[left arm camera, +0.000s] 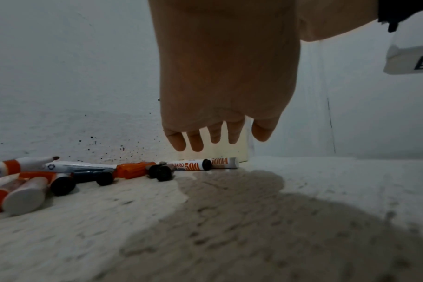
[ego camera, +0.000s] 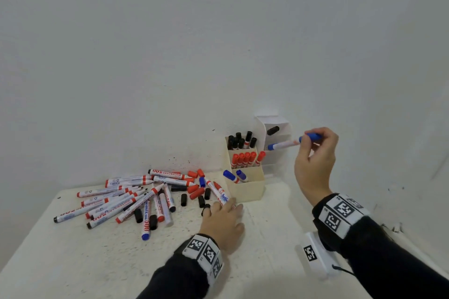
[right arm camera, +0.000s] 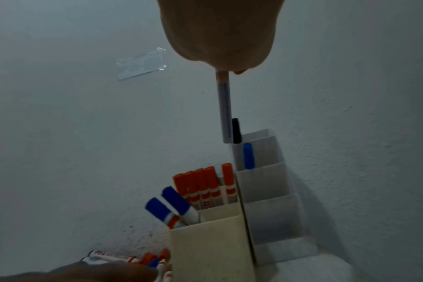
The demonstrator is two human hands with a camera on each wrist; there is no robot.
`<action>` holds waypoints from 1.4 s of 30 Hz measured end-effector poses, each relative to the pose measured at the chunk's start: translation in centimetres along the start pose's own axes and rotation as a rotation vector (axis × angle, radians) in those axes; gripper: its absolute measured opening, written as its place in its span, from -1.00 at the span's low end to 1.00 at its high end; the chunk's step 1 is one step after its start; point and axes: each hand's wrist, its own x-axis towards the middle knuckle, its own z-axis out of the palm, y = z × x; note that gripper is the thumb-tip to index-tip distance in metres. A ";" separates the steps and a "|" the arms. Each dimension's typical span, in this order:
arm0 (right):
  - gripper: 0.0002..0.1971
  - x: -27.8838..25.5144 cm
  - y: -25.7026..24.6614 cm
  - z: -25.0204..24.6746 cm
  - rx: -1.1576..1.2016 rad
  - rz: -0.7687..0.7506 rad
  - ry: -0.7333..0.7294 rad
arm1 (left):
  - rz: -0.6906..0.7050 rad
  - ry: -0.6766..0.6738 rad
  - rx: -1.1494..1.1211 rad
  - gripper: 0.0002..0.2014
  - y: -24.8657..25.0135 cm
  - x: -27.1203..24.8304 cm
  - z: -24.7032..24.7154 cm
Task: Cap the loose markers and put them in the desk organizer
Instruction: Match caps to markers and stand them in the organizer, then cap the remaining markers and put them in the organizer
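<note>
Loose markers (ego camera: 126, 199) and red, black and blue caps (ego camera: 194, 192) lie heaped on the white table (ego camera: 267, 238). My left hand (ego camera: 226, 213) hovers at the heap's right edge, fingers (left arm camera: 193, 141) straight and holding nothing, just above a red marker (left arm camera: 196, 165). My right hand (ego camera: 309, 141) pinches a blue marker (ego camera: 285, 144) by its blue cap. Its lower end (right arm camera: 226, 133) hangs over the white organizer (right arm camera: 266, 183). The beige organizer (ego camera: 250, 189) holds black markers at the back, red ones (right arm camera: 203, 183) in the middle and two blue ones (right arm camera: 172, 204) in front.
The white organizer (ego camera: 272, 128) stands in the corner where two walls meet, with a black marker (right arm camera: 236, 131) and a blue one (right arm camera: 248, 156) in it. The beige organizer (right arm camera: 205, 248) touches its left side. A paper notice (right arm camera: 140, 64) is stuck on the wall.
</note>
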 end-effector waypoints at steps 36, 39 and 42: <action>-0.87 -5.2 5.0 3.9 -0.488 0.844 -0.618 | -0.184 0.128 0.005 -0.61 -0.1 1.3 0.2; -0.90 -6.6 4.5 4.0 -0.530 0.938 -0.843 | -0.311 0.139 -0.243 -0.64 0.0 1.3 0.1; -0.88 -7.8 3.8 4.3 -0.550 0.977 -0.999 | -0.424 0.159 -0.434 -0.66 -0.5 1.0 -0.3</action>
